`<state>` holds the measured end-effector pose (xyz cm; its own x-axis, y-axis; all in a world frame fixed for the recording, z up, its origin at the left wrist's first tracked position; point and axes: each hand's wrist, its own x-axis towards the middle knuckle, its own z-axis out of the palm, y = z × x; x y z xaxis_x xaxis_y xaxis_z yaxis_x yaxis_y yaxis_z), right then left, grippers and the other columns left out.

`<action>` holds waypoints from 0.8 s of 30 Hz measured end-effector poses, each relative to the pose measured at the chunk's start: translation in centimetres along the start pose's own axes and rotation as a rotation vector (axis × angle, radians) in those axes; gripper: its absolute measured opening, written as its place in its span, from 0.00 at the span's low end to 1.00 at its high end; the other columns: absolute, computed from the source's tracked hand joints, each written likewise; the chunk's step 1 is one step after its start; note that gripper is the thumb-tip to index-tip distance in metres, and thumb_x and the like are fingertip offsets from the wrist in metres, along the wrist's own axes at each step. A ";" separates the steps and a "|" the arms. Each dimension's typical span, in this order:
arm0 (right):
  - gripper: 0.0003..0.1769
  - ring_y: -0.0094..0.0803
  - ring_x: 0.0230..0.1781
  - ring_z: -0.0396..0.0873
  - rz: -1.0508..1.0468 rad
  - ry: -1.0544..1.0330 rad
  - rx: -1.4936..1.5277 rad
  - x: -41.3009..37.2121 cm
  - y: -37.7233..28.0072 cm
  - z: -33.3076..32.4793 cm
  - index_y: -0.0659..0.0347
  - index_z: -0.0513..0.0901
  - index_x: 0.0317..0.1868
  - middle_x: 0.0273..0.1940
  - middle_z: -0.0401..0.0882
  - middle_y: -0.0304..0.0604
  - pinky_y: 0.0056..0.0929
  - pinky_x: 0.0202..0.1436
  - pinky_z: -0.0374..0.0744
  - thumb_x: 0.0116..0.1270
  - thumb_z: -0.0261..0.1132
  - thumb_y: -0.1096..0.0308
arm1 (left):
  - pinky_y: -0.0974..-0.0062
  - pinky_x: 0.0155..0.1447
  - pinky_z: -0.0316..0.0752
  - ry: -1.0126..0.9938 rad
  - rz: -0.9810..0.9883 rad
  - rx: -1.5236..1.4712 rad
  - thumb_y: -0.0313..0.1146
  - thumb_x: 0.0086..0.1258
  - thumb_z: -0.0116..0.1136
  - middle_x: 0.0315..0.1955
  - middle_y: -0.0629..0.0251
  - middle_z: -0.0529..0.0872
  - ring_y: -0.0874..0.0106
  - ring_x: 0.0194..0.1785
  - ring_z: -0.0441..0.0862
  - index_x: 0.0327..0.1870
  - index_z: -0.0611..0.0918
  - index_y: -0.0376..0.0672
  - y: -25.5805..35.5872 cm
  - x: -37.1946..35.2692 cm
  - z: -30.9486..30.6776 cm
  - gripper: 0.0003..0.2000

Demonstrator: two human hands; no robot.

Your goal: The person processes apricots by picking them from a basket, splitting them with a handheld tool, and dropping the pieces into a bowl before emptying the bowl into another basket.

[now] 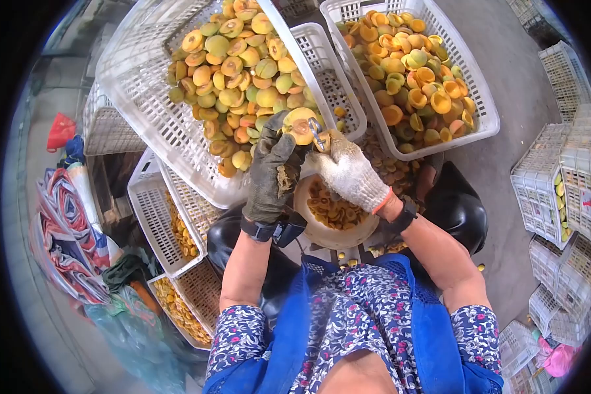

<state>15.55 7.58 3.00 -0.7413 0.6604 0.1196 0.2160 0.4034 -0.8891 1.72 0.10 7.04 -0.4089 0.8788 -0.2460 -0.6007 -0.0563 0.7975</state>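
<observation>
My left hand (pixel 269 172), in a dark, stained glove, is closed around a halved yellow peach (pixel 299 126), its cut face up. My right hand (pixel 352 172), in a white knitted glove, grips a small metal pitting tool (pixel 318 135) with a loop-shaped blade. The tool's loop is at the right edge of the fruit half; its handle is hidden in the glove. Below both hands stands a round pale bowl (pixel 303 200) holding brown-orange pits (pixel 335 205). Just beyond my left hand, a tilted white crate (pixel 134 125) is full of peach halves (pixel 243 72).
A second white crate (pixel 486 129) at the upper right holds hollowed peach halves (pixel 433 85). Crates with orange pieces (pixel 177 302) stand at the left, beside plastic bags (pixel 138 335) and striped cloth (pixel 69 223). Stacked crates (pixel 538 171) line the right side.
</observation>
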 end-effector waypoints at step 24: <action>0.15 0.56 0.39 0.78 0.034 -0.199 0.102 -0.5 1.7 1.5 0.65 0.76 0.48 0.40 0.79 0.55 0.44 0.42 0.77 0.66 0.61 0.64 | 0.67 0.60 0.78 -0.047 -0.115 -0.055 0.50 0.79 0.43 0.54 0.55 0.80 0.65 0.57 0.80 0.60 0.72 0.35 0.1 0.7 -0.6 0.24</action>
<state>15.28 6.97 0.81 -0.8477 0.5303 0.0077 0.1854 0.3099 -0.9325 0.99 0.43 6.63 -0.3028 0.9022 -0.3071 -0.6790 0.0219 0.7338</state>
